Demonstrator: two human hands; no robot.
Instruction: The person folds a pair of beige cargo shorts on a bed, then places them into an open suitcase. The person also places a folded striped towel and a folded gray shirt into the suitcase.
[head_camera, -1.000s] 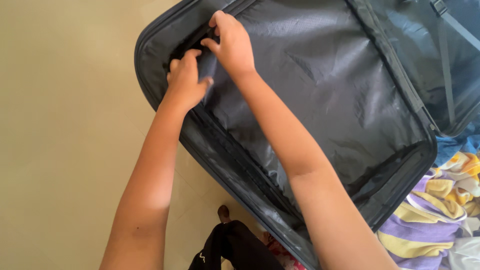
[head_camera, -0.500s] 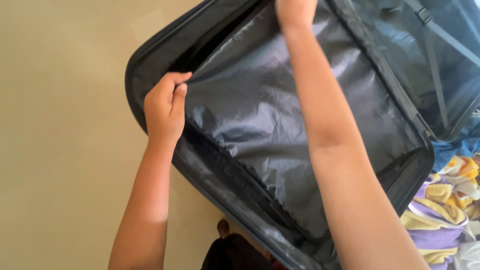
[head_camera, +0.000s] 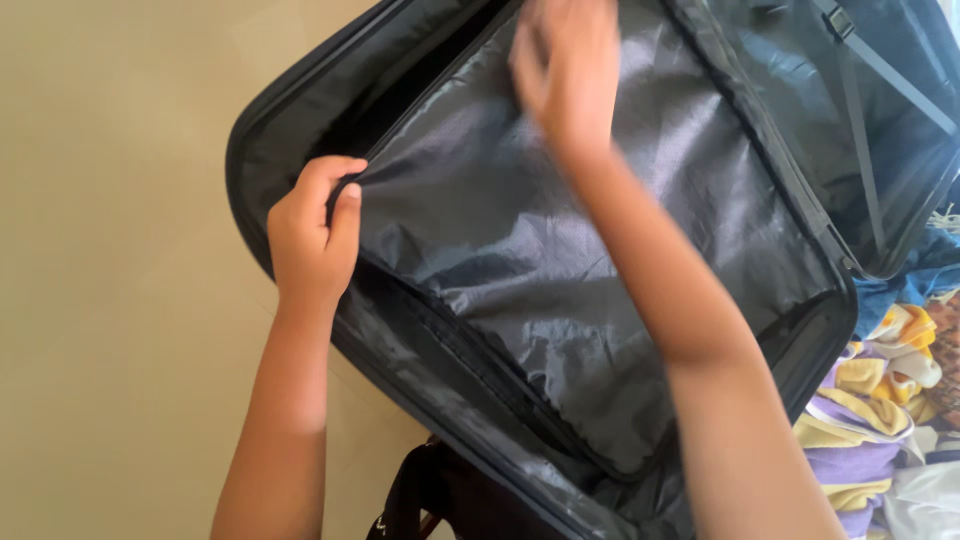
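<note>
Nearest us, below the suitcase, a black strap or bag lies on the tan floor. The suitcase lies open on that floor, a dark shell with 2 halves. Our left hand is at the left edge of its near half, thumb and fingers pinching a corner of the grey lining flap, which is shiny, creased and spread over that half. Our right hand hovers blurred over the flap's far part, fingers loosely spread, holding nothing. Right of the suitcase lies striped yellow and purple cloth.
</note>
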